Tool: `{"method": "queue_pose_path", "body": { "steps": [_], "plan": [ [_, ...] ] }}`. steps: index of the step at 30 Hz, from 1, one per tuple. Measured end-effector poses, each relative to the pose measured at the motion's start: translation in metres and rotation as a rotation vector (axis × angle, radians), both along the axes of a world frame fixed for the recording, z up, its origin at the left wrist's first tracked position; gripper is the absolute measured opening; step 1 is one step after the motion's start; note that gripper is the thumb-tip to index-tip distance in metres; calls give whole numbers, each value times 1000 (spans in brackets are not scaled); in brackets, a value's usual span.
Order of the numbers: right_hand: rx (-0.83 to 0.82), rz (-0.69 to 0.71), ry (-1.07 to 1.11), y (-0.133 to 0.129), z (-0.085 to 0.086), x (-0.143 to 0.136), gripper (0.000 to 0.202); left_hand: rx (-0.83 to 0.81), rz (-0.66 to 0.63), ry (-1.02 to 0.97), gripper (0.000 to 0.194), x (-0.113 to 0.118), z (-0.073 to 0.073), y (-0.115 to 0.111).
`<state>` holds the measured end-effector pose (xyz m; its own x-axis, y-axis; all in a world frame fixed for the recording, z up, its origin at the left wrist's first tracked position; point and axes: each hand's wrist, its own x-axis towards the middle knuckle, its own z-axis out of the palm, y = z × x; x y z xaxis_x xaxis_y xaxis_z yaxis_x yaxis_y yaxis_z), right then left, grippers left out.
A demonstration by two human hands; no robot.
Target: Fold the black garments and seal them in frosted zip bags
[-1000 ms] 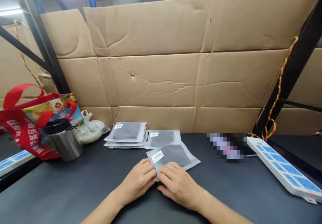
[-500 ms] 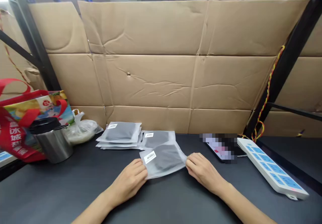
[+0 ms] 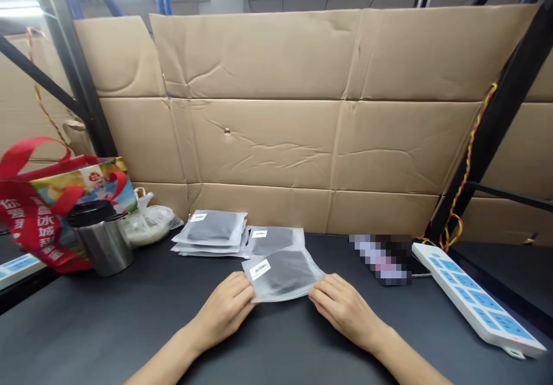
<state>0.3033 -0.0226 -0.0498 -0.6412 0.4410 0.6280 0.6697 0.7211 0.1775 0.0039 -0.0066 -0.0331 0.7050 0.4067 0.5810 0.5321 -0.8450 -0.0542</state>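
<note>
A frosted plastic pouch (image 3: 283,275) with a dark item inside and a white barcode label lies between my hands. My left hand (image 3: 228,307) pinches its lower left corner, fingers closed. On the right, my right hand (image 3: 343,307) grips the pouch's lower right edge, also with closed fingers. Just behind, another labelled pouch (image 3: 276,238) lies on the table, partly covered by the held one. To its left is a stack of several similar pouches (image 3: 211,229).
On the left stand a steel cup (image 3: 106,246), a red carry bag (image 3: 47,223) and a knotted plastic bag (image 3: 151,223). A pixelated phone (image 3: 382,261) and a white power strip (image 3: 479,301) lie right on the dark table (image 3: 276,350). Cardboard (image 3: 259,143) rises behind.
My right hand has shifted slightly left and down along the pouch's right edge. My left hand keeps its grip. The whole view has moved slightly.
</note>
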Motion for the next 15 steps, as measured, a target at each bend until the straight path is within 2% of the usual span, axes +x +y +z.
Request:
{"method": "queue_pose_path", "body": {
  "steps": [15],
  "plan": [
    [-6, -17, 48, -2, 1, 3, 21, -21, 48, -16, 21, -2, -2, 0]
  ]
}}
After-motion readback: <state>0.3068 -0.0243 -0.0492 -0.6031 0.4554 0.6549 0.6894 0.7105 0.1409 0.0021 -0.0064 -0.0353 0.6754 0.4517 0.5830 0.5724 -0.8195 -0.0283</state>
